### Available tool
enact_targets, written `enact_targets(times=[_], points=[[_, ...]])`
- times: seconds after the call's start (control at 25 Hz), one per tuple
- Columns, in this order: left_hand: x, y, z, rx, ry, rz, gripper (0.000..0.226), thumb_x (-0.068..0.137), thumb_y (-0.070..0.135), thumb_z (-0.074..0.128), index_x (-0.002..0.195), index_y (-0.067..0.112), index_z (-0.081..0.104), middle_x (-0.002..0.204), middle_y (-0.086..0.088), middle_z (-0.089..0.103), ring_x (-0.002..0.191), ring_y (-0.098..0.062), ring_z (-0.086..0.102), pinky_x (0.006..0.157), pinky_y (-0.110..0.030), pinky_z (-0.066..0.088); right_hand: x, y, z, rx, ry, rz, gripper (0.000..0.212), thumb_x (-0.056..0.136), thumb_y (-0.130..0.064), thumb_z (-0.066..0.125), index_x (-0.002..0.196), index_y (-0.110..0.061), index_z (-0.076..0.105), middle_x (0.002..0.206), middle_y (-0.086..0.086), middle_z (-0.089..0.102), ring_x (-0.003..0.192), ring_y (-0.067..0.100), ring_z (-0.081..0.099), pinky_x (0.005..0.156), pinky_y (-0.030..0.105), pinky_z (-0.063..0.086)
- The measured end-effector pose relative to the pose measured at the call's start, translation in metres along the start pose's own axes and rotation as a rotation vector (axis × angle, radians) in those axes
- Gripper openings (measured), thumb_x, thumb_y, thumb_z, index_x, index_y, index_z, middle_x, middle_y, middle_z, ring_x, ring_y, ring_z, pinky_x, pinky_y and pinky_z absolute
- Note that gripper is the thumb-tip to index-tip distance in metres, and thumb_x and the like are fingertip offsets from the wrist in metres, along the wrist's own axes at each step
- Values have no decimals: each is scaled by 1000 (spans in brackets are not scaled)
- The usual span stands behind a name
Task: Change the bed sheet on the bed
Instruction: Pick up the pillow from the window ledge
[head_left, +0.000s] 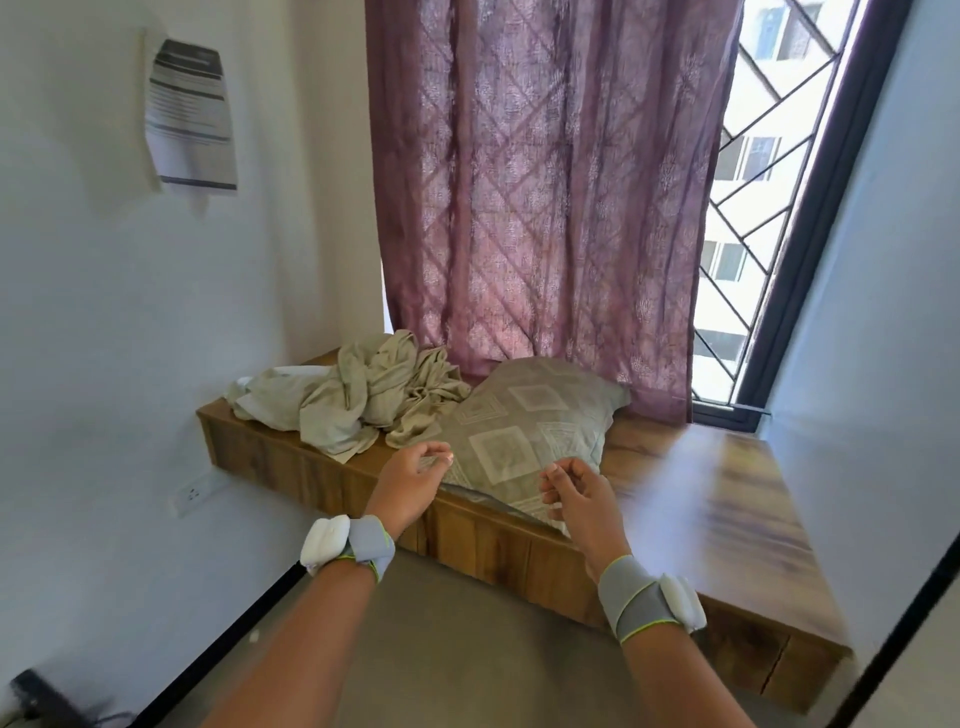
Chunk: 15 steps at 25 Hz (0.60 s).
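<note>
While both hands, left hand (415, 475) and right hand (582, 499), hover empty, the pillow (524, 441) overhangs the ledge (727, 478).

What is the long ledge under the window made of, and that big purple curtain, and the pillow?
The ledge looks like wood or a wood-look laminate: brown grain streaks and a slight sheen on top. The curtain seems a thin woven cloth, since daylight and the window grille show through it. The pillow has a soft fabric cover with a diamond pattern.
</note>
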<state>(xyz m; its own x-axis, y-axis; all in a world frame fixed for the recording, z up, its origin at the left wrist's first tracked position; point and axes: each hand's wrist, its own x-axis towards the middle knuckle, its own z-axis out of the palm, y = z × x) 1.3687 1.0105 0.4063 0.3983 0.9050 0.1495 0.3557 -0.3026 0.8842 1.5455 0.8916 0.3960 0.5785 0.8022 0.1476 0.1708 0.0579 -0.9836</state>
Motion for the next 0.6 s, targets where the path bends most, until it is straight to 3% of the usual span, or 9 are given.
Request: enact_targets(times=[0.16,0.24,0.36,0.44,0.52,0.6], points=[[85,-6,52,123,13,0,37,95,31,54,130,20,51,140,-3,42,128,-22,44,101,-32,40,101,33,-32,-50,64,32,16,94,-21,55,80,-18,61,78,1,62,74,18,56,67,33,48],[126,-12,77,214,-17,-23,40,94,31,54,133,20,48,146,-7,34,138,-23,31,111,-35,30,148,54,-43,-185,89,39,6,91,-23,58,88,-20,61,94,5,63,89,22,58,80,37,48],[179,-22,110,346,-100,-91,47,94,33,53,139,23,43,155,-9,20,146,-23,17,114,-35,23,202,89,-51,-539,15,142,31,88,-31,60,119,-26,54,131,12,45,125,33,41,101,41,37],[204,-33,128,422,-187,-176,54,95,38,52,145,24,35,159,-10,10,147,-25,13,115,-35,22,220,113,-50,-667,-92,227,45,87,-35,62,129,-33,47,143,14,32,132,37,34,105,41,34],[213,-46,139,494,-275,-250,61,95,45,48,149,25,26,160,-8,7,146,-28,15,117,-35,21,224,135,-44,-601,-183,285,48,86,-28,64,129,-34,44,139,16,33,121,35,46,102,38,39],[213,-60,149,523,-331,-286,69,94,51,47,151,27,16,160,-5,11,146,-28,16,117,-36,19,221,152,-42,-453,-226,313,47,85,-16,65,123,-35,44,126,16,41,90,22,58,87,32,50]])
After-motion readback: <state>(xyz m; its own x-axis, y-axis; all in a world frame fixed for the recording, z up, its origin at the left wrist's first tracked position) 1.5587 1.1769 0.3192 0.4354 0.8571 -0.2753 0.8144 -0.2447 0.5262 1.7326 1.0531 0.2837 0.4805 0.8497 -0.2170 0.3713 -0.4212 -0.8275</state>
